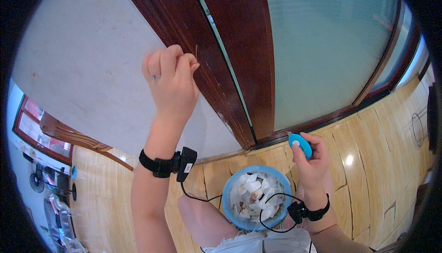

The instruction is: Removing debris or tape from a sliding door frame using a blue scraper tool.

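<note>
My left hand [171, 75], with a ring on one finger, is raised against the dark red-brown wooden door frame [214, 85]. Its thumb and fingers are pinched together at the edge of the wood; a thin sliver shows above the fingertips, too small to name. Lower and to the right, my right hand [313, 163] grips a small blue oval box cutter [300, 145] with a white button, its short blade tip sticking out. Between my knees stands a light blue bin [226, 202], filled with crumpled white paper and other scraps.
Beside the frame stands a frosted-glass door panel [331, 50]; a white wall [92, 64] is on the left. A wooden chair [76, 135] stands far left. Black straps with cabled boxes [186, 164] are on both wrists. Wood-look floor [363, 174] lies below.
</note>
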{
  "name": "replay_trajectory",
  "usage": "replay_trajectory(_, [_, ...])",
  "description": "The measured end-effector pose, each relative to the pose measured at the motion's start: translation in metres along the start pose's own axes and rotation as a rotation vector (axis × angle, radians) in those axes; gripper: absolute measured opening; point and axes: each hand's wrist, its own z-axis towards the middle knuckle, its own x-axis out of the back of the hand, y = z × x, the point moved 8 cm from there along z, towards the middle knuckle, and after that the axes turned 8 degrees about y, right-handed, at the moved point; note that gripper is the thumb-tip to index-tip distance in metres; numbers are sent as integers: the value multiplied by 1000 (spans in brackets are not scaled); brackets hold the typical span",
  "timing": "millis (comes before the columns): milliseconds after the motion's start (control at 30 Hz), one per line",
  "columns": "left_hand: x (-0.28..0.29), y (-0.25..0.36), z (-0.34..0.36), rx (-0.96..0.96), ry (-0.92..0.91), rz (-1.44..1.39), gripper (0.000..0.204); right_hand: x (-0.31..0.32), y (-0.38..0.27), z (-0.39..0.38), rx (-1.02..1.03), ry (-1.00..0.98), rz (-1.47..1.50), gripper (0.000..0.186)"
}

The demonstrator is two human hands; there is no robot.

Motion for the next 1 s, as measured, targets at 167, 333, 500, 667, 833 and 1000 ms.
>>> replay_trajectory(167, [10,8,-18,26,-23,-90,12,-3,0,0,-6,-17,20,25])
replay_trajectory(333, [-2,83,-86,-38,-704,-758,8,1,-2,3,-3,14,0,24])
replay_trajectory(500, [42,174,-232,-277,-1473,-933,15,-8,-6,4,27,-28,33,24])
replay_trajectory(667, [25,143,-168,51,-1074,-936,10,-7,-10,4,56,-49,-22,24])
replay_trajectory(833, [14,11,-11,259,-76,-367,17,-6,-15,1,16,-42,-11,24])
replay_trajectory(1000, [11,-29,50,140,88,2,26,-9,-15,-3,-17,-56,22,24])
